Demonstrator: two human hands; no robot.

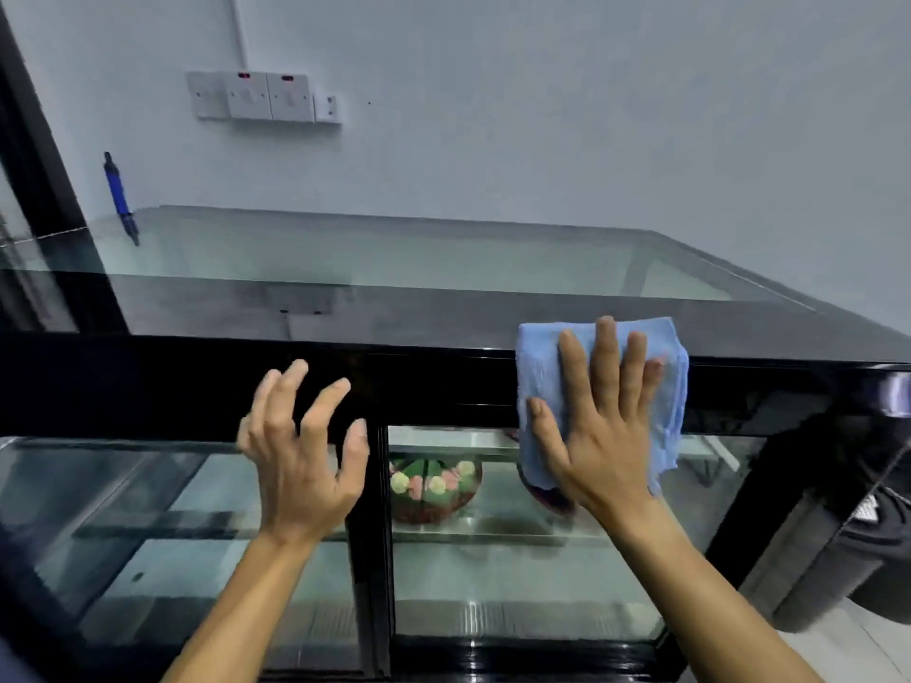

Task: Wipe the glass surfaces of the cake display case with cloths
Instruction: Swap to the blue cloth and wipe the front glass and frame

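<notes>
The cake display case (197, 382) fills the lower view, with a black frame, a glass top and glass sliding doors. My right hand (596, 426) lies flat with straight fingers on a folded blue cloth (537, 367), pressing it against the upper part of the right door and the black top rail. My left hand (303, 456) hovers by the central door frame with fingers loosely curled, holding nothing. Behind the glass a cake with pink and cream flowers (434, 485) sits on a shelf; a second cake (547, 495) is mostly hidden by my right wrist.
A blue pen-like tool (118, 194) stands at the far left of the glass top (394, 253). Wall sockets (261, 96) are mounted on the white wall behind. A dark garment or bag (872, 549) lies at the right beside the case.
</notes>
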